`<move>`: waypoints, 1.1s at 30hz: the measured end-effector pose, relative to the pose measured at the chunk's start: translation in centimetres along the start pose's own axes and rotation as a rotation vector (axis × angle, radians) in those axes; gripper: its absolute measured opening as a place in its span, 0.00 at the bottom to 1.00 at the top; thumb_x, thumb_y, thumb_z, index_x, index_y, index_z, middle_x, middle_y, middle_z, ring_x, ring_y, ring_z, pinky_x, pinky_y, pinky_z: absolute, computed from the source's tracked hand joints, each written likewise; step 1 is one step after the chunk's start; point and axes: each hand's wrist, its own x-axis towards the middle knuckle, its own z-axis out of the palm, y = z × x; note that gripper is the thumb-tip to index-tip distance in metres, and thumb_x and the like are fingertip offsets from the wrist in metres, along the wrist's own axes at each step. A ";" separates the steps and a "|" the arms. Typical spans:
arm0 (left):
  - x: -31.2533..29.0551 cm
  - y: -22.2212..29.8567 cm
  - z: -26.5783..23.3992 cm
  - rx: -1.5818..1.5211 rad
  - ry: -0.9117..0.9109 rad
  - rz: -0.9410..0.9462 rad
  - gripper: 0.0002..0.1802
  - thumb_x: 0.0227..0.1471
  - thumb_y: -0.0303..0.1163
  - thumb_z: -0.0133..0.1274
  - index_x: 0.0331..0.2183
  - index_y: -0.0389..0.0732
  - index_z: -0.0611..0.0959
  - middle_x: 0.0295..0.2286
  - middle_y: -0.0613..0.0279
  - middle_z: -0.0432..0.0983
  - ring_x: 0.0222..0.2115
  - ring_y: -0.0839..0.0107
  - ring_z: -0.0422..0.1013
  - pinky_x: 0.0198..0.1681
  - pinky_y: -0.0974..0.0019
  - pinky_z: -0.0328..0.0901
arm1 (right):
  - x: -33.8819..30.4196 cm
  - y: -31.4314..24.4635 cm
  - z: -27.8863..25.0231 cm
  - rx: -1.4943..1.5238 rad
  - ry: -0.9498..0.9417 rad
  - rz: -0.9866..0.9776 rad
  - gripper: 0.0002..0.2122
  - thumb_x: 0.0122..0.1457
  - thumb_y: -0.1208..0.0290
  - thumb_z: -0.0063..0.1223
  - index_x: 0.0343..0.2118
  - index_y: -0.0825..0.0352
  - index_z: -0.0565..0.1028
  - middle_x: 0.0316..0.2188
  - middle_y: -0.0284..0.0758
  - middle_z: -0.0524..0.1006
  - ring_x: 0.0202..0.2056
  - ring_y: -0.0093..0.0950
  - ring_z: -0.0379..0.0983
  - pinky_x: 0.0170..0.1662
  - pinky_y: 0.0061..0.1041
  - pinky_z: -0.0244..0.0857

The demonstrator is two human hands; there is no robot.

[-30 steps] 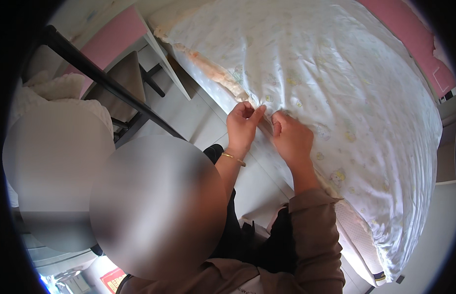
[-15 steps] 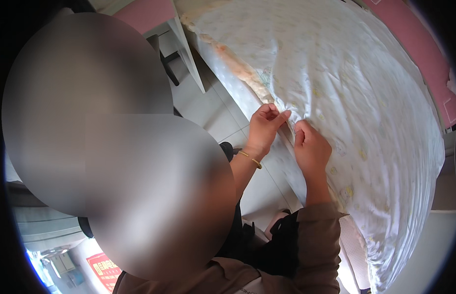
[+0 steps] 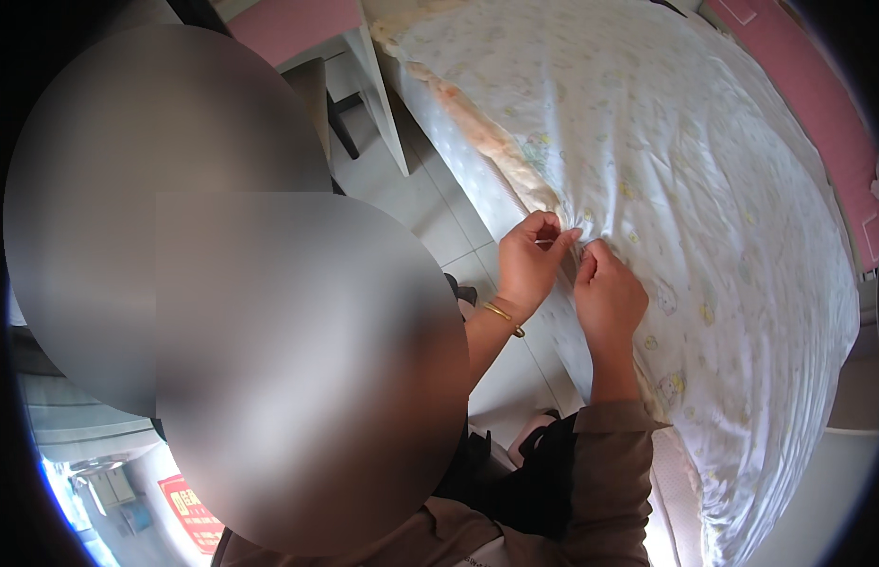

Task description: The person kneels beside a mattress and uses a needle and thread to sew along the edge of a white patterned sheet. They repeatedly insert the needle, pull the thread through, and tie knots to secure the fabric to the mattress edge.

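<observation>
A white sheet [image 3: 732, 227] with small pale printed figures covers the bed, wrinkled and gathered toward my hands. At its near edge, my left hand [image 3: 526, 269] is closed with thumb and fingers pinching the gathered cloth; a thin white strip shows between the fingers. Just to the right, my right hand [image 3: 611, 295] is closed too, its thumb and curled fingers gripping the same edge. A gold bracelet [image 3: 502, 318] circles my left wrist. Farther along the edge, a peach-coloured fluffy layer [image 3: 477, 128] shows from under the sheet, above the pale side of the mattress [image 3: 442, 121].
A pink-topped desk [image 3: 298, 26] with a white side panel stands at the far left, a dark chair leg beside it. Pink padding [image 3: 818, 118] borders the bed's far right side. Pale floor tiles [image 3: 438, 222] lie between bed and desk. Blurred patches hide much of the left.
Both hands keep hold of the sheet's edge and sit slightly farther right and lower in the picture. The whole view has shifted a little with them.
</observation>
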 end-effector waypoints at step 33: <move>4.0 0.9 -1.6 -0.583 -0.368 -0.639 0.13 0.45 0.35 0.64 0.28 0.37 0.78 0.23 0.65 0.73 0.23 0.76 0.69 0.28 0.75 0.65 | 0.4 1.6 0.4 0.400 0.069 -0.058 0.05 0.59 0.66 0.44 0.30 0.55 0.73 0.25 0.31 0.77 0.27 0.37 0.74 0.28 0.36 0.63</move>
